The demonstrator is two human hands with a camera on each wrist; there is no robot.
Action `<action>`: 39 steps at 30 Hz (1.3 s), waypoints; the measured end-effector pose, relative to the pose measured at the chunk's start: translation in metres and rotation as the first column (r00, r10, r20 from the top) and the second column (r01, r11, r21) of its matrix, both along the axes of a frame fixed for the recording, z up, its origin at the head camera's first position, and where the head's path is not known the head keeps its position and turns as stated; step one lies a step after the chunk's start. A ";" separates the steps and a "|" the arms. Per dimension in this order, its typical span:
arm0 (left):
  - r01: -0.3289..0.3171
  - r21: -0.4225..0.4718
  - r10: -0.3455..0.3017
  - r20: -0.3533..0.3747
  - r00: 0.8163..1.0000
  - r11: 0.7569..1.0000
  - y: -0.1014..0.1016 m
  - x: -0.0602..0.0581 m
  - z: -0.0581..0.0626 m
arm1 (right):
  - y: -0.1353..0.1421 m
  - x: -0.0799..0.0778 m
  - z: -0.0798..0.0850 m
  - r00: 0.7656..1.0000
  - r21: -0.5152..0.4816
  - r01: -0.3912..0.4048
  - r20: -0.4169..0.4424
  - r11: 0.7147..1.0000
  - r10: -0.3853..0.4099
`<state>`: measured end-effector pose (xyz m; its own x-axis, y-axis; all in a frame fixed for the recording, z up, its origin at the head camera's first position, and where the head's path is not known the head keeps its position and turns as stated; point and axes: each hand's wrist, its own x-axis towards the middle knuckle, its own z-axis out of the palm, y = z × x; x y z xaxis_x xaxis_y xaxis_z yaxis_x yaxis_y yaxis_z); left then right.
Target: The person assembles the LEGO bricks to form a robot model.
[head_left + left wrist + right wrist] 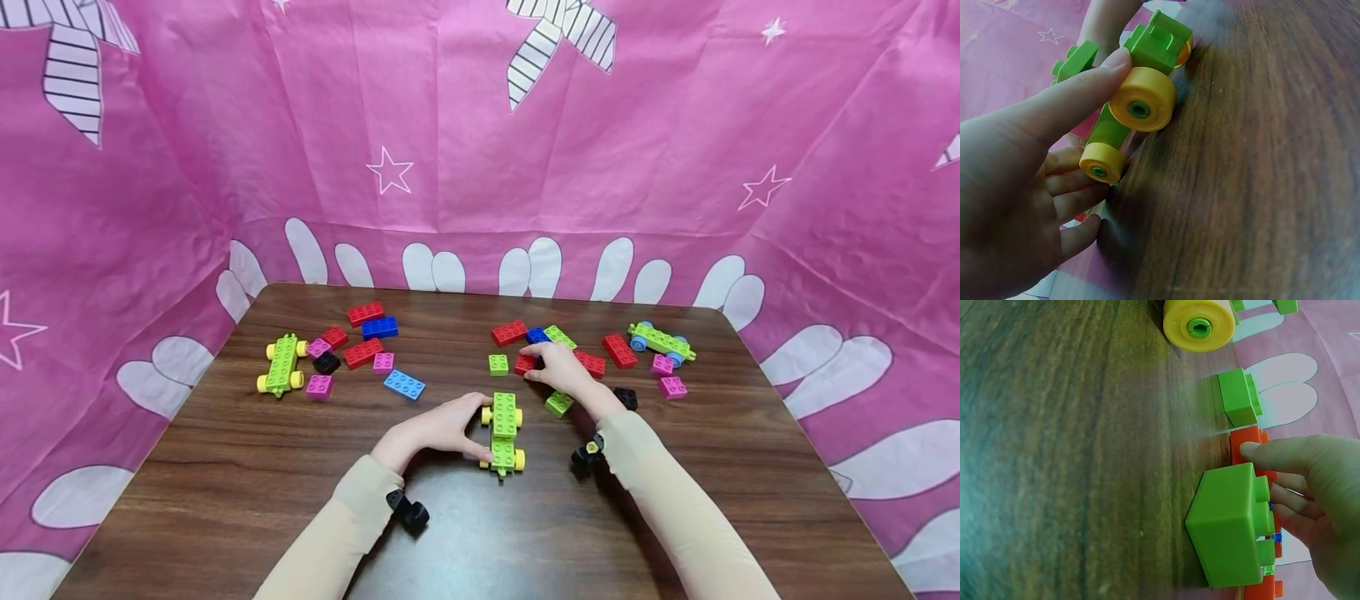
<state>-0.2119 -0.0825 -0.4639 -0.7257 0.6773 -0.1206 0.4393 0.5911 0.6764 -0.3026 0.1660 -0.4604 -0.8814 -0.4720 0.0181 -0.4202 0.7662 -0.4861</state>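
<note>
A green toy car with yellow wheels stands on the table in front of me, a green brick mounted over its far part. My left hand holds the car from the left, its thumb by the near wheel and its fingers along the far end. Beyond the car, my right hand pinches a small red brick between thumb and fingers, covering part of it. A green brick sits just below that hand, and a smaller green brick lies left of the red one.
Several red, blue, pink and black bricks lie at the left, near a second green car base with yellow wheels. At the right are more red and pink bricks, a black piece and a green base with blue wheels. Pink cloth hangs behind the table.
</note>
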 end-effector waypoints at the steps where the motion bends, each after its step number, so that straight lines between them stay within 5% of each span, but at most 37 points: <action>1: 0.002 0.001 -0.002 -0.001 1.000 1.000 0.000 0.000 0.000 | 0.000 0.000 0.000 1.000 0.001 -0.001 -0.004 1.000 0.001; 20: 0.029 0.009 -0.029 -0.021 0.999 1.000 -0.001 -0.002 0.002 | 0.006 0.017 0.014 0.992 -0.137 -0.009 -0.124 0.991 -0.008; 29: -0.008 -0.005 0.008 0.005 1.000 1.000 0.000 -0.004 0.004 | 0.002 0.033 0.026 0.987 -0.205 -0.042 -0.159 0.978 0.009; 39: -0.040 0.076 0.044 -0.054 0.998 0.996 0.002 -0.001 0.008 | -0.001 0.050 0.033 0.987 -0.313 -0.089 -0.156 0.946 0.041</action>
